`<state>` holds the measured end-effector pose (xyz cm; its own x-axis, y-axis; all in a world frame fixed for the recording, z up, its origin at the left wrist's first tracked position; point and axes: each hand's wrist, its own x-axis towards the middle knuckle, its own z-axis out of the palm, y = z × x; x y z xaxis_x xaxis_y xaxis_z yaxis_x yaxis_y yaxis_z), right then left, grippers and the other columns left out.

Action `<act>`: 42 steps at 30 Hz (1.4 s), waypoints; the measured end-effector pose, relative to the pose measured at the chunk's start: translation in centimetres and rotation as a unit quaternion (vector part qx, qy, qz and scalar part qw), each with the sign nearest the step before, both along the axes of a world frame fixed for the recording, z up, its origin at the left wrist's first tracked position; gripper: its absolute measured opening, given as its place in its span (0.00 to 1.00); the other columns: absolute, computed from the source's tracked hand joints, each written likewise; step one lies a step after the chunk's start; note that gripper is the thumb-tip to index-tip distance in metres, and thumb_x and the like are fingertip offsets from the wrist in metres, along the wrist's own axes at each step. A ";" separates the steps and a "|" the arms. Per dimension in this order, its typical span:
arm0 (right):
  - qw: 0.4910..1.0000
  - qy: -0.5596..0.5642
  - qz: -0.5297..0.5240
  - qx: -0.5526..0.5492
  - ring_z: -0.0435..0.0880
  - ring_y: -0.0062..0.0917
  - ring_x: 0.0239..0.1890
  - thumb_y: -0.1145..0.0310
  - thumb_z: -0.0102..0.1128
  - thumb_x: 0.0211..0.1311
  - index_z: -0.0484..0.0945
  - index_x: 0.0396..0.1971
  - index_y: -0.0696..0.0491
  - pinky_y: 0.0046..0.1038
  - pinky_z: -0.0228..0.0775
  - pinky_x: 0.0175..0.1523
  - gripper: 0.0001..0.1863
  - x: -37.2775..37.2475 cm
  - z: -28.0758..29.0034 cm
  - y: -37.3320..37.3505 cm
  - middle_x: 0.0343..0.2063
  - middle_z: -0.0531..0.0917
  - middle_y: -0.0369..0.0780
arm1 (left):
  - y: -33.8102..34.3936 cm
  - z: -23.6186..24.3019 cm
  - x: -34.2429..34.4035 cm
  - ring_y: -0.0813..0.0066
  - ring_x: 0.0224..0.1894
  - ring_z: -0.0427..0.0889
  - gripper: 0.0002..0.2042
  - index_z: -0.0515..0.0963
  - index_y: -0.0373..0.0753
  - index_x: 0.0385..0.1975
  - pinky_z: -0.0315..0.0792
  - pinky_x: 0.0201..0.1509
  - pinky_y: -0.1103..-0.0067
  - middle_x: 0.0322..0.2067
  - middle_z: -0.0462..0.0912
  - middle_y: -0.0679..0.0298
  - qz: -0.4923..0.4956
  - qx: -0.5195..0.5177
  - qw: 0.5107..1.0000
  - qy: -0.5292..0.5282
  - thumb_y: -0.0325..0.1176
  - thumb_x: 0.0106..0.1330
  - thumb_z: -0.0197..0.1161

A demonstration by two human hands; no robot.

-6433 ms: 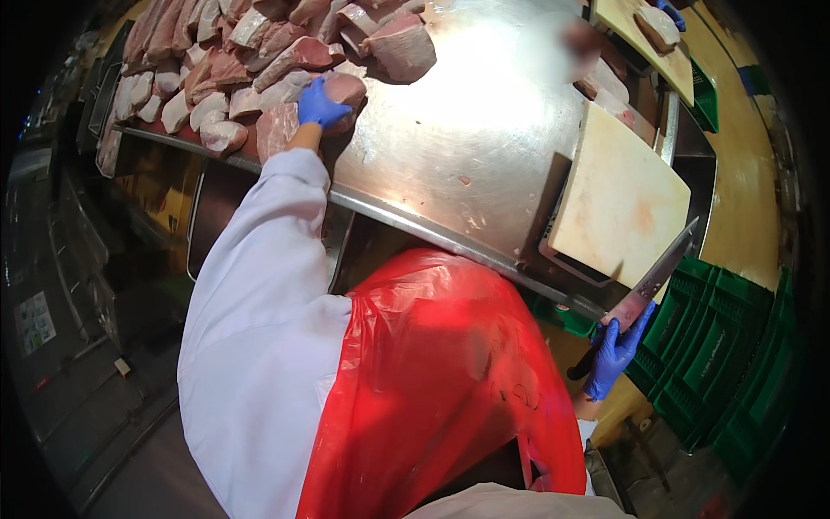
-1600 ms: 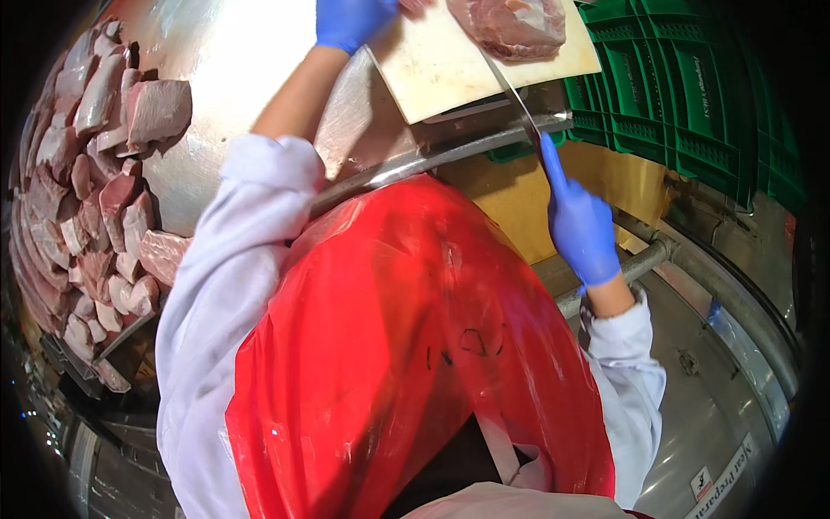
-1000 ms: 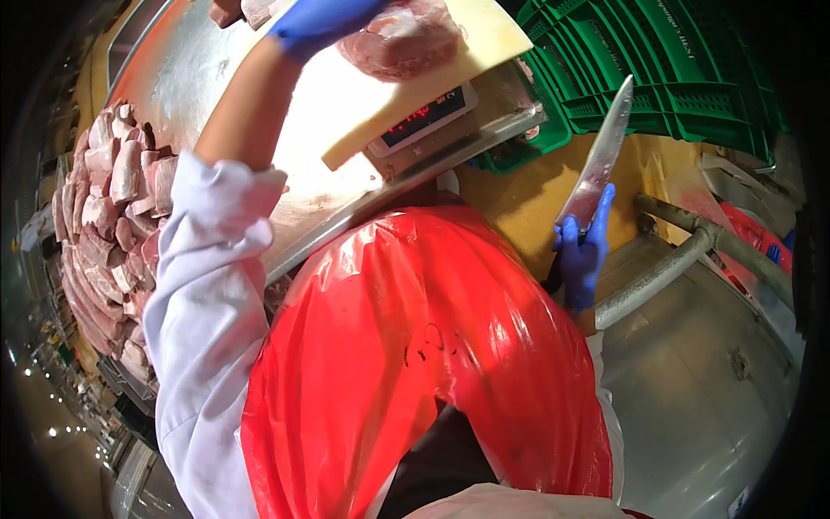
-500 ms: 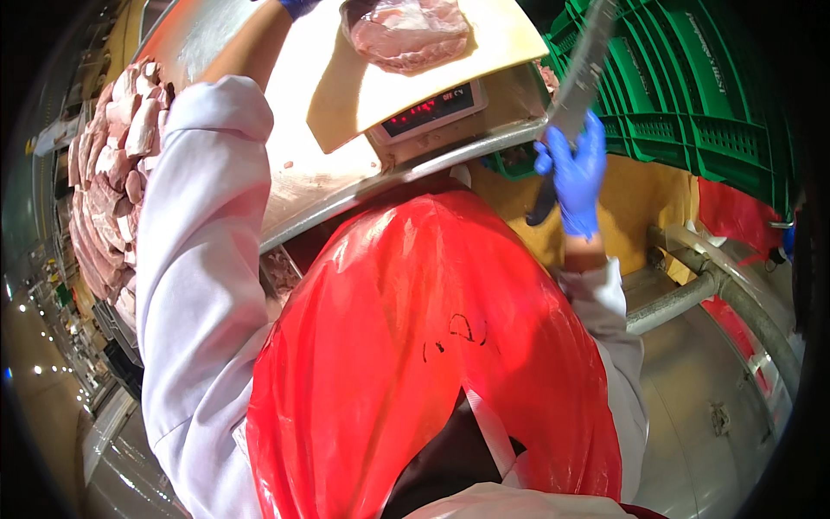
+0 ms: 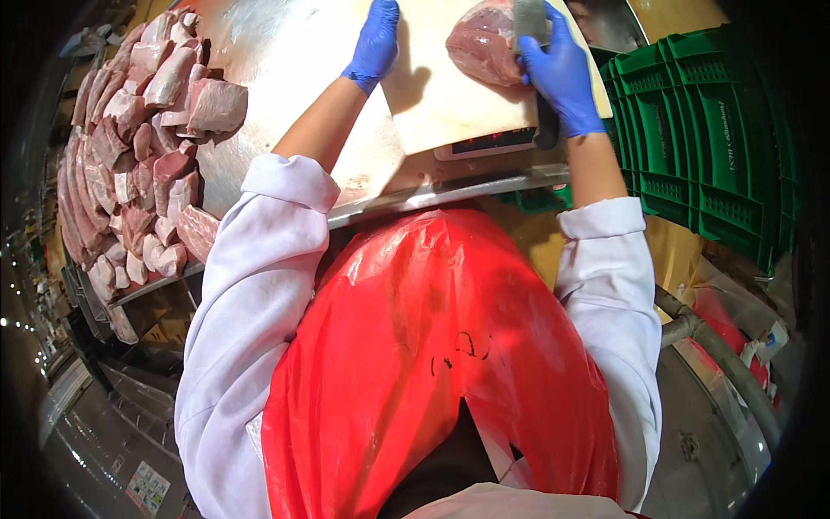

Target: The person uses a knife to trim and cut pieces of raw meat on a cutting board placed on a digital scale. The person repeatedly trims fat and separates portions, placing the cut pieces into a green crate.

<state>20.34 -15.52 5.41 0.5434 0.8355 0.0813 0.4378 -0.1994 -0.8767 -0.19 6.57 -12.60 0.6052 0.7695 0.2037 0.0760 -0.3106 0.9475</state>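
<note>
My right hand (image 5: 562,76), in a blue glove, grips a knife (image 5: 530,22) and rests against a rounded pink piece of meat (image 5: 482,45). The knife's dark handle points down toward me; its broad blade reaches up past the meat's right side. That meat lies on a pale cutting board (image 5: 475,117). My left hand (image 5: 373,43), also gloved in blue, is over the board's left edge, apart from the meat. It is seen from the side, its fingers mostly hidden, and nothing shows in it.
A large heap of cut meat pieces (image 5: 130,164) covers the left part of the metal table (image 5: 259,78). A scale with a red display (image 5: 484,145) sits partly under the board. Green crates (image 5: 692,130) stand at the right, a metal rail (image 5: 726,372) below them.
My right hand has moved up with the knife from beside the table onto the meat. My left hand has come down into fuller view. The whole view has shifted, showing more of the meat heap.
</note>
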 end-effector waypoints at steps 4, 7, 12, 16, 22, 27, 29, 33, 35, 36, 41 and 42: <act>0.949 -0.314 0.006 0.011 0.84 0.48 0.41 0.63 0.62 0.63 0.73 0.57 0.59 0.44 0.75 0.51 0.25 -4.7 0.8 1.9 0.38 0.85 0.55 | -1.5 6.4 -0.7 0.58 0.61 0.75 0.28 0.65 0.29 0.68 0.69 0.67 0.69 0.57 0.78 0.51 0.069 -0.002 0.991 -0.114 0.48 0.84 0.37; 0.932 -0.359 0.005 -0.045 0.87 0.48 0.41 0.66 0.50 0.72 0.68 0.67 0.57 0.41 0.78 0.49 0.26 -6.5 0.0 2.9 0.41 0.86 0.52 | -2.1 9.1 -0.6 0.55 0.72 0.65 0.29 0.51 0.29 0.75 0.58 0.75 0.68 0.69 0.66 0.45 0.045 0.083 0.981 -0.172 0.39 0.82 0.45; 0.924 -0.367 0.057 -0.093 0.83 0.53 0.51 0.74 0.45 0.70 0.57 0.74 0.55 0.50 0.76 0.54 0.32 -7.9 -2.5 1.0 0.62 0.74 0.57 | -1.8 6.7 0.1 0.51 0.80 0.44 0.33 0.45 0.25 0.76 0.38 0.82 0.69 0.77 0.46 0.42 0.153 0.129 0.967 -0.157 0.39 0.80 0.45; 0.932 -0.271 0.067 -0.231 0.85 0.56 0.31 0.71 0.46 0.70 0.43 0.79 0.47 0.54 0.77 0.37 0.40 -10.6 1.4 -3.5 0.32 0.85 0.58 | -4.3 12.3 -0.3 0.49 0.79 0.49 0.34 0.46 0.23 0.75 0.42 0.81 0.67 0.75 0.50 0.39 0.135 0.076 0.977 -0.146 0.44 0.80 0.46; 0.934 -0.279 0.111 -0.192 0.83 0.55 0.26 0.72 0.52 0.66 0.44 0.79 0.45 0.54 0.73 0.33 0.44 -11.5 1.2 -9.9 0.26 0.84 0.57 | -1.1 8.4 1.3 0.54 0.78 0.53 0.29 0.49 0.24 0.75 0.48 0.79 0.70 0.75 0.54 0.43 0.169 0.130 0.958 -0.192 0.36 0.81 0.43; 0.900 -0.295 0.126 -0.296 0.83 0.52 0.24 0.74 0.53 0.62 0.45 0.79 0.46 0.53 0.75 0.33 0.46 -11.5 2.3 -14.5 0.24 0.84 0.53 | -1.7 10.7 0.9 0.57 0.73 0.64 0.28 0.54 0.24 0.73 0.58 0.75 0.71 0.72 0.62 0.44 0.172 0.126 0.956 -0.202 0.39 0.82 0.45; 0.901 -0.270 0.141 -0.308 0.82 0.51 0.23 0.75 0.53 0.61 0.46 0.79 0.47 0.52 0.76 0.33 0.46 -11.4 3.2 -17.0 0.23 0.83 0.53 | -2.6 12.0 1.2 0.57 0.67 0.71 0.27 0.58 0.24 0.70 0.64 0.71 0.70 0.66 0.69 0.45 0.170 0.079 0.965 -0.185 0.39 0.80 0.50; 0.943 -0.170 0.127 -0.257 0.80 0.51 0.21 0.75 0.53 0.63 0.50 0.79 0.44 0.48 0.72 0.31 0.44 -9.6 5.7 -20.3 0.20 0.80 0.53 | -6.0 12.6 1.6 0.62 0.39 0.84 0.19 0.79 0.34 0.46 0.78 0.48 0.69 0.39 0.82 0.54 0.127 0.127 0.982 -0.064 0.43 0.66 0.69; 0.963 -0.132 0.092 -0.215 0.79 0.50 0.21 0.75 0.52 0.64 0.52 0.78 0.44 0.46 0.70 0.30 0.42 -8.9 6.9 -19.6 0.18 0.77 0.53 | -8.6 13.3 1.4 0.67 0.33 0.85 0.17 0.81 0.36 0.41 0.79 0.42 0.72 0.33 0.85 0.57 0.048 0.158 0.985 0.055 0.44 0.63 0.71; 0.968 -0.143 0.079 -0.188 0.79 0.51 0.21 0.75 0.52 0.64 0.52 0.78 0.44 0.46 0.70 0.30 0.41 -8.4 6.6 -18.3 0.19 0.78 0.53 | -9.4 13.1 1.7 0.72 0.30 0.85 0.16 0.82 0.37 0.41 0.79 0.40 0.75 0.32 0.86 0.59 0.034 0.193 0.972 0.127 0.43 0.62 0.72; 0.978 -0.186 0.033 -0.090 0.82 0.55 0.26 0.70 0.53 0.66 0.52 0.78 0.46 0.48 0.73 0.34 0.40 -6.6 4.2 -9.6 0.23 0.80 0.57 | -9.4 11.7 1.8 0.58 0.29 0.87 0.11 0.83 0.37 0.30 0.80 0.39 0.69 0.28 0.88 0.54 0.107 0.034 0.988 0.103 0.39 0.59 0.65; 0.976 -0.189 0.025 -0.101 0.83 0.56 0.29 0.68 0.53 0.66 0.53 0.77 0.47 0.50 0.74 0.35 0.39 -6.3 3.6 -7.5 0.24 0.81 0.58 | -9.5 11.7 1.8 0.64 0.29 0.86 0.10 0.83 0.36 0.31 0.80 0.39 0.72 0.27 0.88 0.56 0.103 0.024 0.989 0.101 0.38 0.60 0.66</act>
<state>14.06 -23.04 9.06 0.4640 0.8804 0.0978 0.7360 -0.3216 -0.5957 1.65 -2.90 -0.95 0.4696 0.8728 0.1333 0.3290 -0.3131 0.8909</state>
